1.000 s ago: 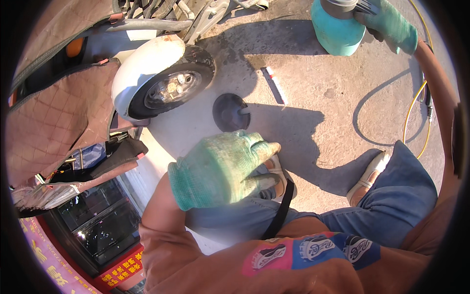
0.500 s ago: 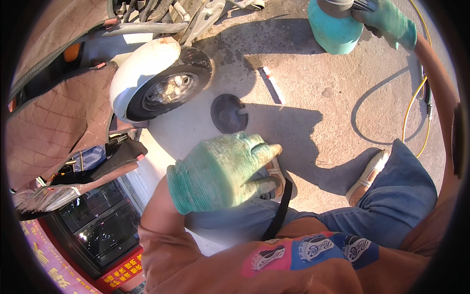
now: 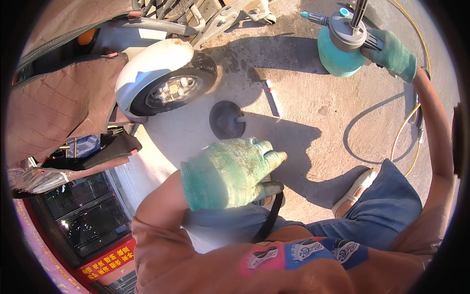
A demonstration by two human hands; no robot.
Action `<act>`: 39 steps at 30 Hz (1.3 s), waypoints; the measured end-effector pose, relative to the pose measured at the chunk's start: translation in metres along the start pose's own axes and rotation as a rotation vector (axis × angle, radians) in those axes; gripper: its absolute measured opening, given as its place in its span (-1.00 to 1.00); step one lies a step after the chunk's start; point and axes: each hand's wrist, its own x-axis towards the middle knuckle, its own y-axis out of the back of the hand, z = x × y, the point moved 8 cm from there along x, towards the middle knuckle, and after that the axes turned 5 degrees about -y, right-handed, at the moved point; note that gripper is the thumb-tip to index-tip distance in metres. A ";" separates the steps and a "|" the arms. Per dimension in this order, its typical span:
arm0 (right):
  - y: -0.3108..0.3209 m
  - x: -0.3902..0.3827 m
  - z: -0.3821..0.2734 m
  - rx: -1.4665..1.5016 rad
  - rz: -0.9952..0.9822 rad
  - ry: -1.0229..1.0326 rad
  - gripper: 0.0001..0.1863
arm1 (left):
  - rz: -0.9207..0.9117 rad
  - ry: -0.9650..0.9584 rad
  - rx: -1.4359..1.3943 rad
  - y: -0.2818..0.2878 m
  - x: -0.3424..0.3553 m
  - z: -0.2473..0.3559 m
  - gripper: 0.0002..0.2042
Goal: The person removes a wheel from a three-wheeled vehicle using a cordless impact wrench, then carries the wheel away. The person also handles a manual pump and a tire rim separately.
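Note:
My right hand, in a green knit glove, grips the grey handle of a pump sprayer at the far right. The sprayer has a translucent teal tank, a grey collar, a blue-tipped nozzle pointing left and a dark upright pump rod. My left hand, gloved alike, hovers over my left knee with its back up. Its thumb and fingers stand apart, and nothing shows between them. A black strap passes just below the left thumb. Beyond that hand, a dark round disc with a pale peg lies on the ground.
A small vehicle's wheel under a white fender stands at the left, beside a quilted brown cover. On the concrete lies a white-and-red stick. A yellow hose runs along the right. Dark glass is lower left.
The view has shifted, so the sprayer's top, nozzle and pump rod now show. The left hand appears slightly farther right; the right hand keeps its grip.

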 end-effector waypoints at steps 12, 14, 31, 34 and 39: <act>0.012 0.003 -0.006 -0.024 -0.098 -0.155 -0.68 | -0.015 -0.103 -0.071 -0.009 -0.011 0.012 -0.53; 0.016 0.000 -0.023 -0.047 -0.076 -0.139 -0.58 | 0.006 -0.129 -0.133 -0.014 -0.015 0.013 -0.57; 0.081 -0.161 -0.117 0.374 0.639 -0.478 -0.66 | 0.259 0.087 -0.474 0.005 0.022 0.007 -0.57; 0.011 -0.193 -0.147 0.515 0.412 -0.582 -0.67 | 0.428 0.260 -0.560 -0.022 0.017 0.002 -0.64; 0.004 -0.237 -0.311 0.511 -0.090 -0.290 -0.67 | 0.646 0.139 -1.722 -0.044 -0.055 0.103 -0.74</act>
